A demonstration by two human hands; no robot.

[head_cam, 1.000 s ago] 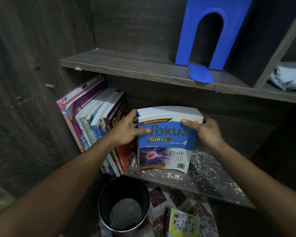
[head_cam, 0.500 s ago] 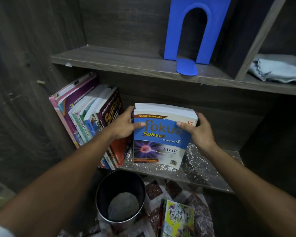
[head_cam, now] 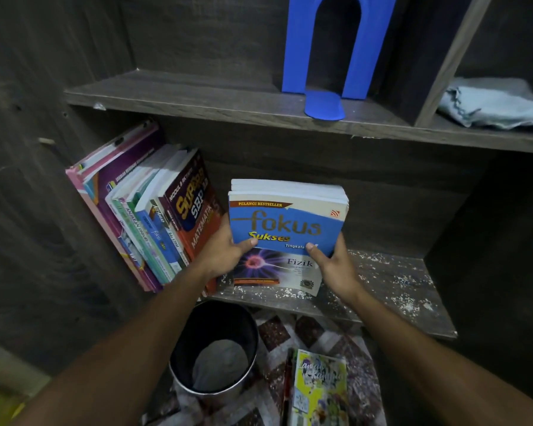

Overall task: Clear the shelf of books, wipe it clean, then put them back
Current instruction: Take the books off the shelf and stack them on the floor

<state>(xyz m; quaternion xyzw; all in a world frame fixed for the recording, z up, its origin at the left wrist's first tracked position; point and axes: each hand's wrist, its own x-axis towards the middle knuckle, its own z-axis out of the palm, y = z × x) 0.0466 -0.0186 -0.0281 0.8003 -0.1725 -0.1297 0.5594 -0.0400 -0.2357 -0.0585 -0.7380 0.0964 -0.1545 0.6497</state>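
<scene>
The blue Fokus book (head_cam: pixel 286 229) stands upright at the front of the speckled lower shelf (head_cam: pixel 391 287), cover outward, just right of the leaning row of books (head_cam: pixel 154 222). Whether its bottom edge rests there is hard to tell. The left hand (head_cam: pixel 225 253) grips its left edge, thumb across the cover (the other fingers are hidden behind). The right hand (head_cam: pixel 333 265) grips the right edge, its thumb covering the digit after "Tingkatan". A bin (head_cam: pixel 216 348) stands on the floor below.

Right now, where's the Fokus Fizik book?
Head view, centre: the Fokus Fizik book stands on the speckled lower shelf, gripped by left hand and right hand, right of the leaning books.
</scene>
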